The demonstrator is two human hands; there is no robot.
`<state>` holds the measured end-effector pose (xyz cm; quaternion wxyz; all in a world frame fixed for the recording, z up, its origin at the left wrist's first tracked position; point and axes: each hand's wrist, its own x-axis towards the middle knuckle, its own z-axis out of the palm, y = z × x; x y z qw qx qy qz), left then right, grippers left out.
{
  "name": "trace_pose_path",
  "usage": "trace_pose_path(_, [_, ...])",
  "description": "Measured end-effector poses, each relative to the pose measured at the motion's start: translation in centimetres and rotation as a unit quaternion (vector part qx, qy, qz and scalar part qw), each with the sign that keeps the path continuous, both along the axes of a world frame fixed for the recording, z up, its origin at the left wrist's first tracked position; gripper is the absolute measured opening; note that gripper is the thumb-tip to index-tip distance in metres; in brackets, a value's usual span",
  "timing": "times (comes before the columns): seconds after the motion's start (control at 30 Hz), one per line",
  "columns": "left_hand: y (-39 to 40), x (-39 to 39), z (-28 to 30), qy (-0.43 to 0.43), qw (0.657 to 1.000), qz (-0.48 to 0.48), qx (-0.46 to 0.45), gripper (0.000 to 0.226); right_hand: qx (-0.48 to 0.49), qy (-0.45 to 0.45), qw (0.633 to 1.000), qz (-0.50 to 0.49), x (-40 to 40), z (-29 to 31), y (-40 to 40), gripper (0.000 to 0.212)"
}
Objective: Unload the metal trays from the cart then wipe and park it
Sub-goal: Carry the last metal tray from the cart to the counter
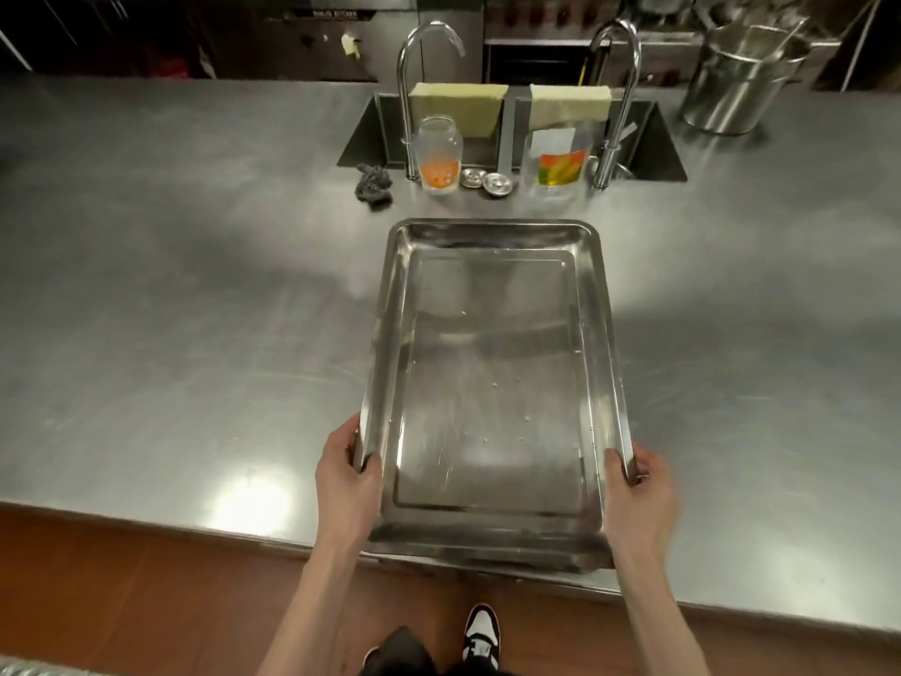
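On the steel counter point(195, 309), near its front edge, a metal tray point(492, 383) is being held lengthwise, its near end overhanging the edge slightly. The tray is being gripped at both long sides: the left hand point(348, 475) is being curled around the left rim, thumb inside the wall, and the right hand point(638, 490) is being curled around the right rim in the same way. Whether the tray is resting fully on the counter or being lifted at the near end cannot be told. Small droplets are being shown on the tray's floor. Beyond the tray, a sink point(653, 153) with two taps is being flanked by a jar point(437, 153), a scourer point(373, 180), two small metal caps point(485, 180) and a clear jug point(558, 163). Two sponges point(456, 107) are being propped at the sink's back edge. A steel pot point(736, 85) is standing at the far right.
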<state>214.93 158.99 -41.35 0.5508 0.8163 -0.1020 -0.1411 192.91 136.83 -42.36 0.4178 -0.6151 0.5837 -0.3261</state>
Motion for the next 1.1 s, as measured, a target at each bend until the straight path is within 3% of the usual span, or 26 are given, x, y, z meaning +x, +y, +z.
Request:
trace_pose_path(0.17, [-0.2,0.8,-2.0,-0.010,1.000,-0.007,0.016,0.056,0.001,0.013,1.000,-0.017,0.6,-2.1,0.9,0.013])
trace_pose_path(0.33, [-0.1,1.5,-4.1,-0.026,0.998,-0.028,0.044,0.052,0.002,0.024,0.999,-0.031,0.6,-3.9,1.5,0.023])
trace_pose_path(0.57, [0.2,2.0,-6.4,0.014,0.998,-0.035,0.041,0.050,0.009,0.075,0.996,-0.049,1.3,-5.5,1.8,0.029])
trace_pose_path(0.9, [-0.6,1.9,-8.1,0.045,0.997,-0.045,0.046,0.055,-0.060,0.142,0.988,-0.031,1.4,-6.4,2.0,0.020])
trace_pose_path(1.1, [-0.6,1.6,-8.6,0.041,0.997,-0.041,0.050,0.053,-0.096,0.138,0.986,-0.008,1.1,-6.5,2.0,0.023])
